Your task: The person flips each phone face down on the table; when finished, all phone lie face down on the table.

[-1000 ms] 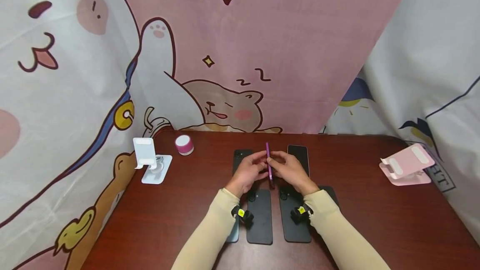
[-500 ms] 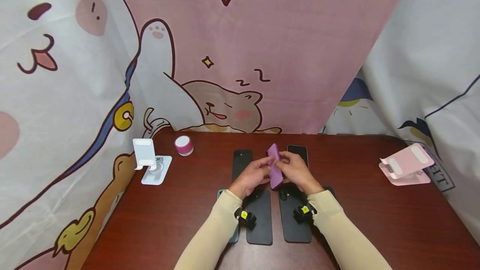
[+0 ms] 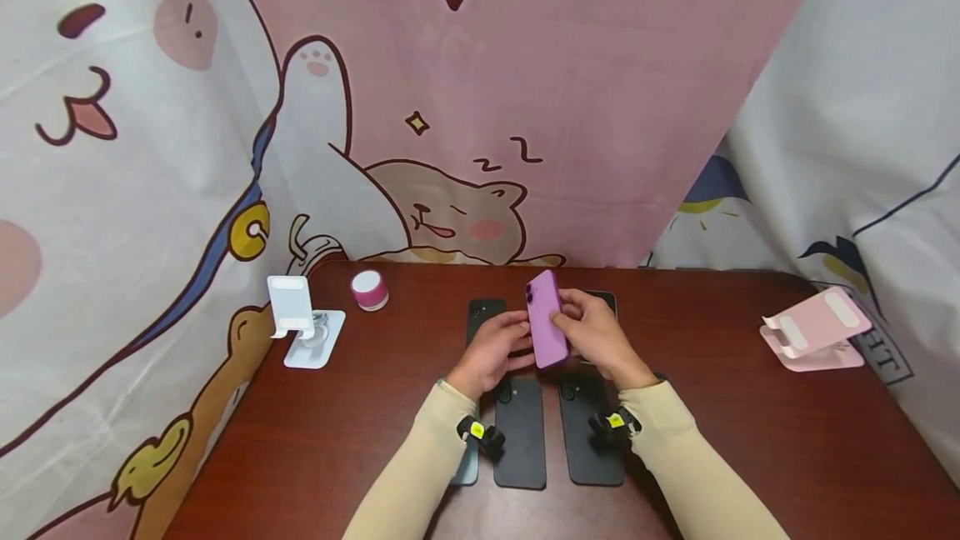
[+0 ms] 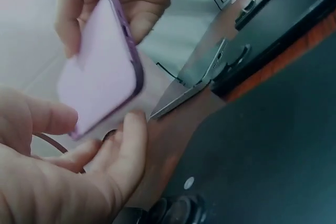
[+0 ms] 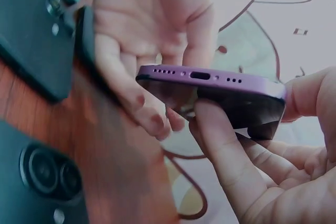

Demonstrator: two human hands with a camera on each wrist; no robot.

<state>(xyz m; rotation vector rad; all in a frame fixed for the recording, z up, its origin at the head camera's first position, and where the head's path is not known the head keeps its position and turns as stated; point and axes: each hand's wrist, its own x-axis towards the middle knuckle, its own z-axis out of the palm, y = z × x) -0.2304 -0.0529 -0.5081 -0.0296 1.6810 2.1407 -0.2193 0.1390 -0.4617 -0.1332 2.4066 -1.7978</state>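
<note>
A purple smartphone (image 3: 546, 325) is held up above the table, its back with the camera lenses facing the head camera. My right hand (image 3: 600, 342) grips its right edge, thumb on the back and fingers on the dark screen side. My left hand (image 3: 491, 350) is at the opposite edge. In the left wrist view its thumb lies on a corner of the phone's back (image 4: 100, 69), with its fingers on the other side. The right wrist view shows the phone's bottom edge (image 5: 199, 75) with its charging port.
Below the hands lie a dark phone (image 3: 520, 440), another dark phone (image 3: 589, 440) and a light blue phone (image 3: 467, 465). Farther back are a black phone (image 3: 485, 313) and a partly hidden one (image 3: 609, 300). A white stand (image 3: 290, 307), pink jar (image 3: 368, 290) and pink stand (image 3: 817, 330) flank them.
The purple phone has turned from edge-on to showing its back, now tipped up with its camera end at the top. Both hands stay at its sides.
</note>
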